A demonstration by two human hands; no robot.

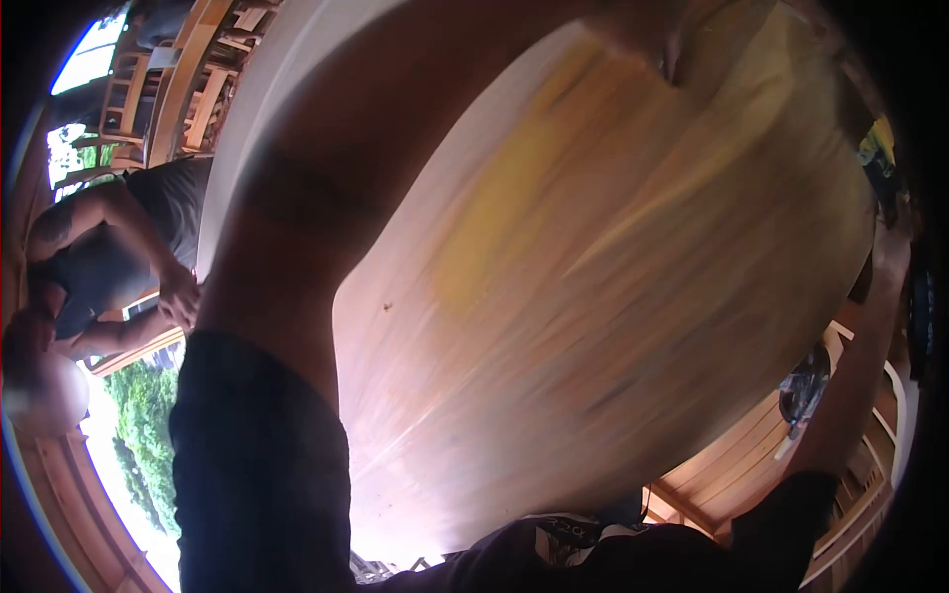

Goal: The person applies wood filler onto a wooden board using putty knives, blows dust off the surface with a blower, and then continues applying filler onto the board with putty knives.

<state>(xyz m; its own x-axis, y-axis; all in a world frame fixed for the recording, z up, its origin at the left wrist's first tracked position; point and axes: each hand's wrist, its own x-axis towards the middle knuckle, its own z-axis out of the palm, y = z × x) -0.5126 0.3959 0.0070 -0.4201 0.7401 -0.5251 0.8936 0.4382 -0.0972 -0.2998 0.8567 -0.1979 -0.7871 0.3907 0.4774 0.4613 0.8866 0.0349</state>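
A large pale wooden panel (613, 296) with yellowish streaks fills the middle of the head view. My left arm reaches across it from the lower left. My left hand (638, 40) is at the panel's upper part, blurred, and its fingers are too unclear to read. At the far right, beside the panel's edge, my right hand (893, 242) is closed around something dark that I cannot make out. A dark object with yellow parts (876, 148) is just above that hand.
At the left, a person in a dark shirt (168, 212) has a hand (179, 295) at the panel's edge. Wooden framework (183, 89) stands at the upper left. Wooden planks (732, 460) and a dark, shiny object (804, 385) lie at the lower right.
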